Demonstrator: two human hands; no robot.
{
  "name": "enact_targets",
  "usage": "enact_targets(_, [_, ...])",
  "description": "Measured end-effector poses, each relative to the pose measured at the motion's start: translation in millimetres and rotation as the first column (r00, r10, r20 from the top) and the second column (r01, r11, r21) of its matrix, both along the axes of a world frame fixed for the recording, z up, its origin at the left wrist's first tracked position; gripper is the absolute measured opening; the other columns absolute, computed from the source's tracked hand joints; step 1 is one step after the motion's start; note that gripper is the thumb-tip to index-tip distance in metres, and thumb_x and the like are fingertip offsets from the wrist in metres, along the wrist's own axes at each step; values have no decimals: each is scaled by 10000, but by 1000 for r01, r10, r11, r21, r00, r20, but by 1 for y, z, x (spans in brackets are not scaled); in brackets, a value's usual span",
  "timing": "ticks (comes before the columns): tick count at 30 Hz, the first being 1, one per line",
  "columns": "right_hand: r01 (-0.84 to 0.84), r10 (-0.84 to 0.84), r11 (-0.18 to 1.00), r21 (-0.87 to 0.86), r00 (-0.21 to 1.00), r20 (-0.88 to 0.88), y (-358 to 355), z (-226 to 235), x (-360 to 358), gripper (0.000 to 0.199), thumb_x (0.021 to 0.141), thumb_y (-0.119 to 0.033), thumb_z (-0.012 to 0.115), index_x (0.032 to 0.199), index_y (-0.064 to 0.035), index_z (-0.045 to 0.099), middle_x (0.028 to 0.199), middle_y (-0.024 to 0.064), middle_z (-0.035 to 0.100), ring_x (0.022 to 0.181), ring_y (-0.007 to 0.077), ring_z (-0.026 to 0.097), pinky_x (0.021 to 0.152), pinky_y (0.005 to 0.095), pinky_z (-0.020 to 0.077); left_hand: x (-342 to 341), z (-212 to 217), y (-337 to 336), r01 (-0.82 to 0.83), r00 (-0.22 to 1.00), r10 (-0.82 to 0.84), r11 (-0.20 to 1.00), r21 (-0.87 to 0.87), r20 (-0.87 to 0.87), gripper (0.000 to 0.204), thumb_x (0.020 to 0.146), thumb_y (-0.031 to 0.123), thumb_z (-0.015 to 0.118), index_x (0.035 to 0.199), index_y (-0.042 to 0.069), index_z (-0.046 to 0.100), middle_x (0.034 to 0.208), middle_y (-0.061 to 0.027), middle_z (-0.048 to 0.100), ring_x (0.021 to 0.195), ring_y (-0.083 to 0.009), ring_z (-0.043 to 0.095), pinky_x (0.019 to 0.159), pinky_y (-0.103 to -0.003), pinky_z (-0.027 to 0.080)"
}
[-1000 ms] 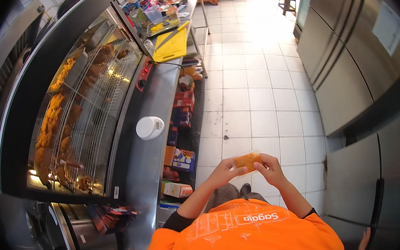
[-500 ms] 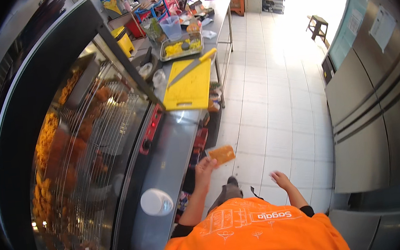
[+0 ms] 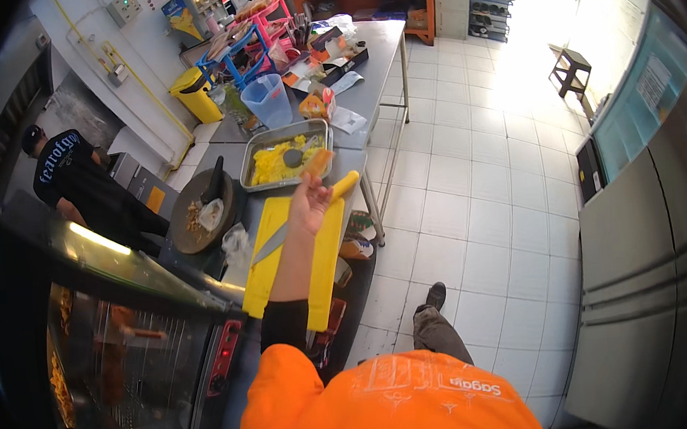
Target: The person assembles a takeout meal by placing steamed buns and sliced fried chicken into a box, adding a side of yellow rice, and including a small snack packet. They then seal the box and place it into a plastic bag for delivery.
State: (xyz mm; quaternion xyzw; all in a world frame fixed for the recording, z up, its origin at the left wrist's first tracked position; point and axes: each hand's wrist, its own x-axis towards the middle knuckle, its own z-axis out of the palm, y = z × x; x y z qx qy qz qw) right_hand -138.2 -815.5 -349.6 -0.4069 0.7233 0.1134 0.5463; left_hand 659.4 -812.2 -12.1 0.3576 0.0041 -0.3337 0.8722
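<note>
My left hand (image 3: 308,206) is raised over the far end of a yellow cutting board (image 3: 261,282), its fingers closed on a flat orange-brown packet (image 3: 320,164). Under that hand lies a knife (image 3: 346,185) with a yellow handle; my hand and forearm hide part of its blade. Just beyond the packet is a metal tray (image 3: 249,159) of yellow chopped food with a dark grey round object in it. My right hand is out of sight.
At left stand a stone mortar (image 3: 184,245) and a glass-fronted food warmer (image 3: 127,376). Farther along the table are a clear plastic jug (image 3: 266,99) and a blue rack (image 3: 238,59). A co-worker (image 3: 79,178) stands beyond the warmer. Steel fridge doors (image 3: 630,269) line the right; a stool (image 3: 569,70) is farther off.
I have moved forward along the table. My left hand has carried the packet from beside the counter to above the board. My right hand has left the view, and a co-worker has appeared.
</note>
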Motion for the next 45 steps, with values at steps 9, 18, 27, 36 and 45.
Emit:
enact_targets(9, [-539, 543, 840, 67, 827, -148, -348, -19, 146, 345, 935, -329, 554, 855, -20, 685, 720, 140, 659, 683, 228, 625, 633, 426, 496, 256, 105, -93, -376, 914, 349, 921, 103, 208, 219, 938, 277, 669, 1035, 97, 590, 910, -56, 619, 776, -201, 551, 787, -463, 563])
enact_targets(18, [-19, 469, 570, -822, 829, 306, -673, 72, 477, 265, 985, -267, 504, 1129, -97, 648, 810, 21, 634, 633, 107, 564, 497, 263, 426, 240, 58, -110, -535, 839, 499, 829, 162, 218, 254, 945, 256, 623, 1135, 118, 526, 795, 5, 473, 618, -109, 434, 615, -311, 438])
enact_targets(27, [-743, 740, 669, -16, 664, 111, -664, 49, 612, 286, 1002, -270, 513, 1043, -18, 641, 886, 94, 662, 765, 183, 607, 659, 306, 508, 207, 82, -235, -840, 376, 570, 542, 8, 730, 206, 977, 155, 549, 1146, 39, 570, 856, 4, 497, 726, -81, 453, 690, -241, 407])
enact_targets(36, [-767, 777, 630, -120, 625, 79, -799, 75, 745, 350, 978, -323, 560, 987, 20, 630, 914, 163, 680, 824, 267, 648, 701, 346, 517, 293, 101, -444, -302, 423, -472, 731, 612, 773, 342, 903, 163, 649, 1232, 93, 589, 921, -50, 580, 865, -194, 547, 822, -335, 454])
enact_targets(45, [-756, 990, 138, -640, 97, 100, -950, 163, 1037, 339, 930, -318, 652, 893, 19, 638, 860, 199, 686, 773, 308, 674, 690, 383, 509, 308, -8, -536, -570, 712, -544, -80, 818, 443, 464, 838, 249, 706, 1221, 63, 520, 1191, -159, 490, 1130, -363, 460, 949, -481, 408])
